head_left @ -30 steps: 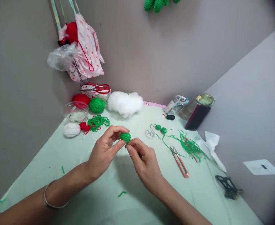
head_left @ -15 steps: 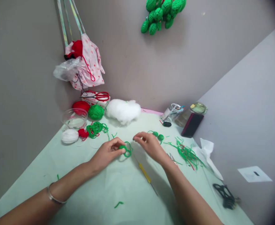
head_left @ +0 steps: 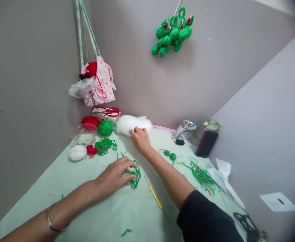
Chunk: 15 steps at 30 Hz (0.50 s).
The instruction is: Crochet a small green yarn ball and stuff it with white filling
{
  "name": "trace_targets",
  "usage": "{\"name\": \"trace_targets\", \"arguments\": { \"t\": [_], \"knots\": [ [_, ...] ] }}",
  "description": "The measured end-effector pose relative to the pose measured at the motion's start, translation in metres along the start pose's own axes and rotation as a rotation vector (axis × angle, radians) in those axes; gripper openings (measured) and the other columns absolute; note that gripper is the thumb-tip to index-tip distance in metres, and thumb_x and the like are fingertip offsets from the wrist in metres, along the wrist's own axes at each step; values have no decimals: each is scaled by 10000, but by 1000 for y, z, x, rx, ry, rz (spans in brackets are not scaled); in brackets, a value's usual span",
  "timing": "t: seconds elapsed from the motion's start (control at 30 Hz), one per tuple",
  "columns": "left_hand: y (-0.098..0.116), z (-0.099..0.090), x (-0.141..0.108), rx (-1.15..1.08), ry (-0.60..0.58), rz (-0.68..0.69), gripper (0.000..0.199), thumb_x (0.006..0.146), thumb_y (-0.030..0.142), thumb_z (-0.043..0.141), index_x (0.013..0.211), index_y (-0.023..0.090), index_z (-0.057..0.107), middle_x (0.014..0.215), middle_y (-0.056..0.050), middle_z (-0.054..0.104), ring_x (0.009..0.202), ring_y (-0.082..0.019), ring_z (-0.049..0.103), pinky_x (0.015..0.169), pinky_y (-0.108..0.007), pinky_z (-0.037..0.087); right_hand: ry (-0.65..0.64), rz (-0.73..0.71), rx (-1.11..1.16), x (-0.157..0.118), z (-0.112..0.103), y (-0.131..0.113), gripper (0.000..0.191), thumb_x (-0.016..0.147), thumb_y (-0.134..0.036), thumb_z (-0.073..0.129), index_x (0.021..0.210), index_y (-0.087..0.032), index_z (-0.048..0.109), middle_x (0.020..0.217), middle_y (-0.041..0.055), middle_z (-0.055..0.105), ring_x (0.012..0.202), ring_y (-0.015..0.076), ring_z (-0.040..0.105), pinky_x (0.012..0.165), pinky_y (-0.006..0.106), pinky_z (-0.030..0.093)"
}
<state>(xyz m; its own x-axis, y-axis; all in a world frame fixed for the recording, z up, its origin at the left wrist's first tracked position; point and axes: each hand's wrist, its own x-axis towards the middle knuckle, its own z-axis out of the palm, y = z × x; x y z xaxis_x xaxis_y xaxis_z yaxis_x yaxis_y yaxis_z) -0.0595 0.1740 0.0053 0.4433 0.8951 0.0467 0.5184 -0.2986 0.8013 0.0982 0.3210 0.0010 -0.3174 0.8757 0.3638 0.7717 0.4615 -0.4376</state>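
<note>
My left hand rests at the middle of the table, its thumb and fingers around a loose bundle of green yarn. My right hand reaches to the front edge of the white fluffy stuffing, fingertips bent against it; whether it pinches any is too small to tell. A yellow-handled crochet hook lies to the right of the green yarn. Two small green crocheted balls lie right of my right forearm.
Yarn balls, a clear bowl and red scissors stand back left. Yarn scraps, a phone and a clear cup are on the right. Green crocheted pieces hang on the wall.
My right hand has moved from near the left hand up and forward to the stuffing. My left fingers have spread somewhat around the green yarn. The view has tilted up slightly.
</note>
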Motion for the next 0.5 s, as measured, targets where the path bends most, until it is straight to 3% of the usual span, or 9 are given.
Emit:
{"name": "trace_targets", "arguments": {
  "t": [0.13,0.23,0.33,0.4,0.5],
  "knots": [
    [-4,-33,20,27,126,44,277,885,312,673,1153,246,693,1084,-43,658,888,-221,659,855,-376,524,108,104,173,17,-5,15,191,903,-210,536,1002,-192,697,940,77,718,859,225,640,844,339,476],
    [-10,-52,58,21,284,77,454,864,229,680,1314,242,616,1268,-80,622,902,-216,645,906,-414,534,134,145,337,23,-14,20,233,894,-308,518,957,-170,694,797,39,705,739,195,624,726,300,499],
    [-15,-54,105,-32,345,95,613,871,241,738,1446,281,529,1493,-103,531,958,-207,671,956,-442,556,129,142,483,22,-19,16,240,849,-368,569,903,-173,699,795,30,721,739,177,629,724,284,515],
    [-18,-50,131,-89,339,101,413,980,344,658,1362,200,598,1390,-126,612,1126,-257,659,954,-478,579,130,137,565,17,-22,11,249,820,-402,608,882,-178,700,835,37,733,765,173,631,757,290,523],
    [-21,-45,154,-199,337,93,373,994,368,642,1314,175,629,1331,-119,648,1132,-263,668,940,-477,592,125,128,668,6,-32,0,286,792,-476,653,797,-192,682,767,24,696,733,168,598,756,309,513]
  ]
}}
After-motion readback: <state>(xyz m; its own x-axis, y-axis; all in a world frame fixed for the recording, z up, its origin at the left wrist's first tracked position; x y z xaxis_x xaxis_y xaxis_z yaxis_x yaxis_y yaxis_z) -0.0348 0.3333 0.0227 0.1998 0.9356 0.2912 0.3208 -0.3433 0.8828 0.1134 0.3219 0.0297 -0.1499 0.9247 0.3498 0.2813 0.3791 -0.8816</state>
